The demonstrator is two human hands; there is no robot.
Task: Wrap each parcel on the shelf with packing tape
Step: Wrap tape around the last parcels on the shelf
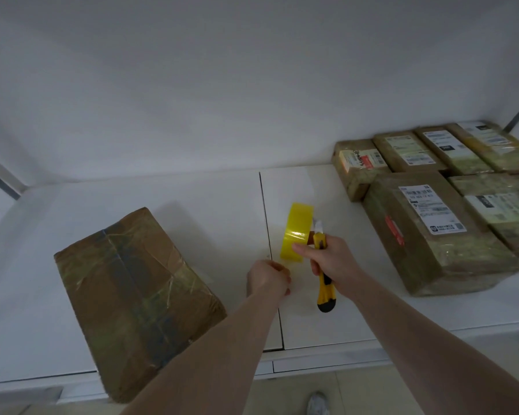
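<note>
A yellow roll of packing tape (295,230) stands on edge at the middle of the white shelf (222,211). My right hand (331,259) grips a yellow utility knife (324,283) and holds the roll with its fingers; the blade sticks out beside the roll. My left hand (268,278) is curled and pinches what looks like the clear free end of the tape, just below the roll. A brown cardboard parcel (138,295) with tape across its top lies at the left, overhanging the shelf's front edge.
Several taped brown parcels with white labels are packed together at the right, the nearest one (432,235) largest. A seam (270,256) splits the shelf boards. A white wall stands behind. Below the front edge, floor and a shoe (318,404) show.
</note>
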